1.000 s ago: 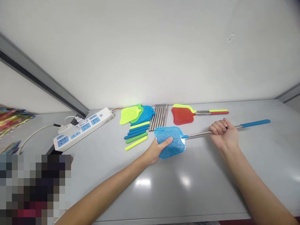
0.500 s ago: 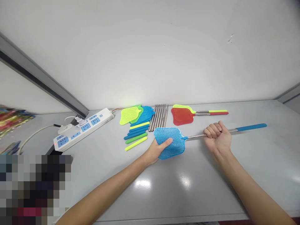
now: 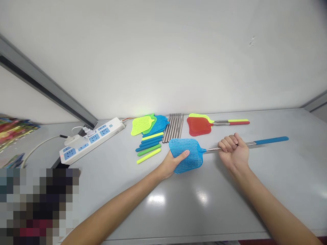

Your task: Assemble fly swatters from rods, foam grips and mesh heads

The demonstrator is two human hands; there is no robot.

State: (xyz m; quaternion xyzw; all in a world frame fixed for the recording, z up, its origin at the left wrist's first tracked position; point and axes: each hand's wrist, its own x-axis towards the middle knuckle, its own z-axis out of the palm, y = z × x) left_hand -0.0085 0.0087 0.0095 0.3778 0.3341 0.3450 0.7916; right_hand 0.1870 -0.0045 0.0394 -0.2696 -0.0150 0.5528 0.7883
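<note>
Left hand: the left hand (image 3: 169,165) pinches the left edge of the blue mesh head (image 3: 190,160), thumb laid flat on top, other fingers hidden underneath.
Right hand: the right hand (image 3: 234,152) is curled into a fist around the metal shaft (image 3: 212,149), to the right of the mesh head, palm side showing.
Mesh head: thin, flexible-looking blue plastic, pierced with small holes, a rounded panel narrowing to a neck on the shaft side.
Shaft and grip: slim, shiny, round metal, leaving the right fist toward a smooth matt blue grip (image 3: 272,140), well right of the mesh head.
Swatter's place: it spans both hands, the mesh head at the left hand, the shaft passing through the right.
Steel tubes: a row of steel tubes (image 3: 174,129) lies just behind the mesh head.
Loose sleeves: yellow, blue and green sleeves (image 3: 150,141) lie left of the mesh head.
Stacked heads: yellow, green and blue mesh pieces (image 3: 141,126) overlap, behind and left of it.
Finished-looking pair: a red swatter (image 3: 200,126) partly covers a yellow swatter (image 3: 237,120), behind and right of it.
</note>
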